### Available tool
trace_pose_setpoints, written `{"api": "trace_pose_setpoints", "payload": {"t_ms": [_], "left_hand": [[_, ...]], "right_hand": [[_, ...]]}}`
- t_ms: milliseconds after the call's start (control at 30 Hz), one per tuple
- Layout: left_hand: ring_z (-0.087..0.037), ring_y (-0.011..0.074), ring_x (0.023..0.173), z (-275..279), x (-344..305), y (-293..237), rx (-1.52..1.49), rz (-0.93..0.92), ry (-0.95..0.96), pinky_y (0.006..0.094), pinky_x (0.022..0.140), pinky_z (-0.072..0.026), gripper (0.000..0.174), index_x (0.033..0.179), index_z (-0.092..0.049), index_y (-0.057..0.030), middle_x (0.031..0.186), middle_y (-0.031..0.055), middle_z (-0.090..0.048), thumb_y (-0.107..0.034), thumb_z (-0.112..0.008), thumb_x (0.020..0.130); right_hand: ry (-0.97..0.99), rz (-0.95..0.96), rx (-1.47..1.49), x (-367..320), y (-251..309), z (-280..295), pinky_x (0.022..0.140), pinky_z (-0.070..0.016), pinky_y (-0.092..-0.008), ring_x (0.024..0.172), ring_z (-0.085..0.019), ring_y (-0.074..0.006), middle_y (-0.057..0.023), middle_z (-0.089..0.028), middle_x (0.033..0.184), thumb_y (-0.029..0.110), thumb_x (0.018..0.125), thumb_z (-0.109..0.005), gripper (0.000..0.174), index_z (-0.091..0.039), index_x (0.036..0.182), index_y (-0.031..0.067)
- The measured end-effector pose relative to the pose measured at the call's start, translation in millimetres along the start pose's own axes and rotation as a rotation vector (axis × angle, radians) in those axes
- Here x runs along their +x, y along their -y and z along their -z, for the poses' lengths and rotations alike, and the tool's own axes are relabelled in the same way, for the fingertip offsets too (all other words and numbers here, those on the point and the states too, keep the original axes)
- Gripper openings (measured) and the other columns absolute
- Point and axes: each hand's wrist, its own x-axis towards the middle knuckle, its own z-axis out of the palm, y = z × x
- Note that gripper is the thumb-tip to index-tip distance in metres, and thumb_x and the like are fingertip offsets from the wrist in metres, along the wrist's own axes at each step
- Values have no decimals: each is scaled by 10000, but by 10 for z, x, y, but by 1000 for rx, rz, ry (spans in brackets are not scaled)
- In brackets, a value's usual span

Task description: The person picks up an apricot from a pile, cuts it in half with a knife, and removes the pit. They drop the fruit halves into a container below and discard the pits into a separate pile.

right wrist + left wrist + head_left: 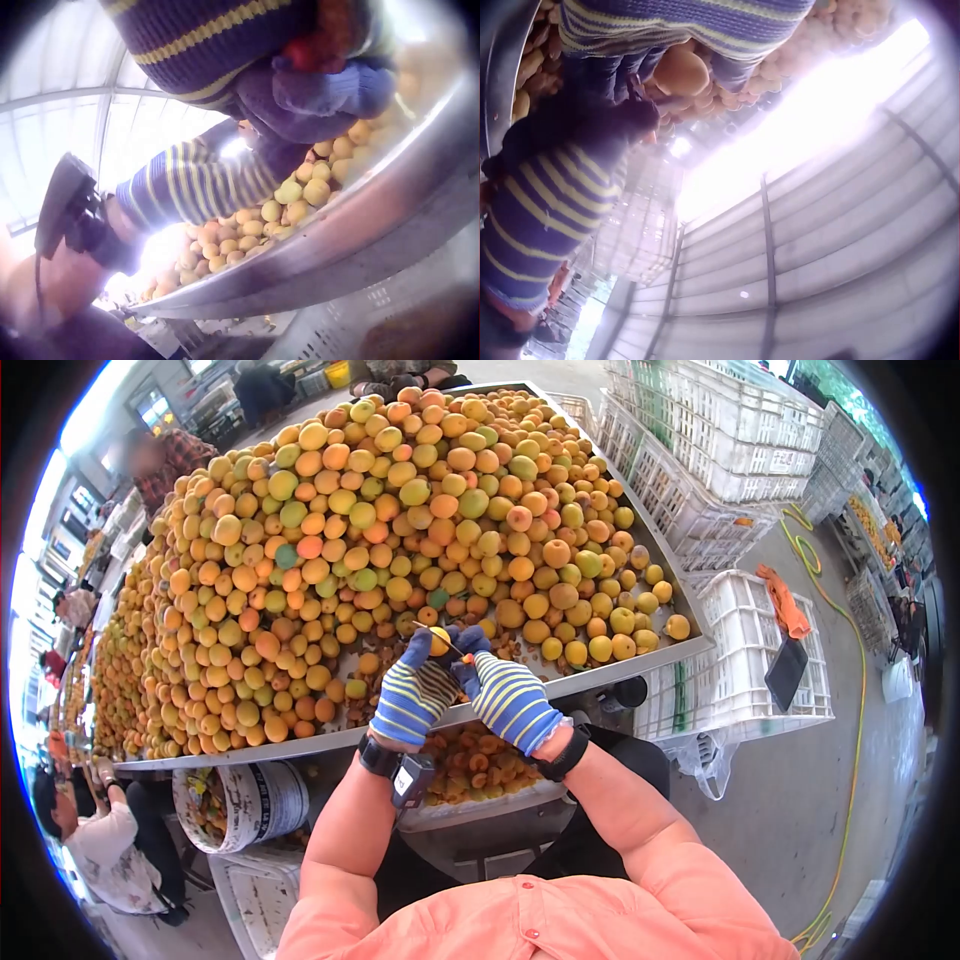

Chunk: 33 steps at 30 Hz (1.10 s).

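a: how do the hands grip?
b: the left hand (415,695), in a blue and yellow striped knit glove, has its fingers curled round a single round orange apricot (439,641) and pinches it at the fingertips. the right hand (505,695), gloved the same way, is closed round a small knife with a red-orange handle (467,658).
a: where is that fruit?
b: it's held up between the two hands, just above the near rim of the big slanted metal sorting table (600,678). it's close to the heap of yellow and orange apricots (400,520) but apart from it.
a: which way does the knife lie?
b: in the head view its thin blade slants from the right hand's fingers up and to the left, across the top of the apricot, with the tip away from the person. the handle is mostly hidden in the fist.
a: and the apricot's own axis?
b: i cannot tell, it's too round and too covered. the left wrist view shows only its pale orange side bulging between dark fingertips.
a: what's around them?
b: below the hands is a pale tub (470,807) of cut apricot pieces. a white bucket (262,800) stands to the left and white plastic crates (760,650) to the right.
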Motion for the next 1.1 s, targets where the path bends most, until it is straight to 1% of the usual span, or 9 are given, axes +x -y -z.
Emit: {"api": "trace_pose_setpoints", "payload": {"t_ms": [233,467,700,800,833,933,967,1067,1100], "left_hand": [[-558,303,1138,104,29,-12,639,-337,-50,431,998,-444,367,1186,-535,40,1248,207,-555,-235,-553,943],[-571,317,1113,182,100,7,-31,-35,-5,432,969,-469,500,1180,-508,48,1208,217,-572,-365,-595,913],[-635,279,918,185,66,65,391,-261,-147,388,833,-533,341,1093,-546,46,1051,205,-631,-258,-574,940],[-647,259,830,183,70,66,477,-323,-162,360,766,-552,263,1050,-561,36,967,196,-644,-205,-566,945],[-654,253,838,174,61,64,498,-331,-159,350,769,-551,257,1054,-558,32,964,191,-652,-201,-561,945],[-634,268,821,202,54,64,440,-298,-158,376,781,-541,249,1064,-544,43,951,198,-632,-163,-557,926],[-621,279,809,207,56,62,402,-277,-157,394,785,-537,249,1067,-539,51,946,204,-618,-146,-557,916],[-610,297,800,172,63,52,229,-220,-97,410,805,-527,268,1072,-528,57,938,207,-608,-122,-549,874],[-616,315,816,148,57,34,194,-220,-122,420,807,-527,275,1064,-529,56,958,226,-609,-145,-538,877]], "right_hand": [[59,-13,-29,-8,35,21,545,-466,-451,635,-613,-376,-207,-611,656,291,923,-557,300,-593,882,-4],[1,0,-11,-7,24,-35,553,-472,-442,635,-615,-368,-202,-613,662,270,930,-542,277,-595,1016,12],[39,11,-1,-18,5,-117,562,-472,-440,628,-607,-367,-194,-612,670,191,905,-551,251,-599,1073,11],[28,153,182,-15,-159,-313,578,-467,-460,586,-575,-394,-187,-582,605,244,914,-533,251,-611,976,13],[-155,340,161,-8,-182,-374,449,-417,-405,437,-507,-300,-105,-522,513,320,949,-493,305,-602,837,59],[527,-783,1132,44,112,37,346,-306,-302,356,-411,-150,7,-456,485,421,964,-459,403,-530,698,127],[541,-805,1176,21,186,99,326,-199,-226,342,-318,-54,74,-390,490,481,961,-444,441,-455,640,179],[614,-824,1222,30,130,149,348,-255,-254,364,-373,-86,56,-407,486,478,958,-450,452,-494,654,146],[509,-602,1008,25,74,66,404,-349,-293,433,-482,-125,12,-500,508,443,947,-494,436,-569,712,83]]}}
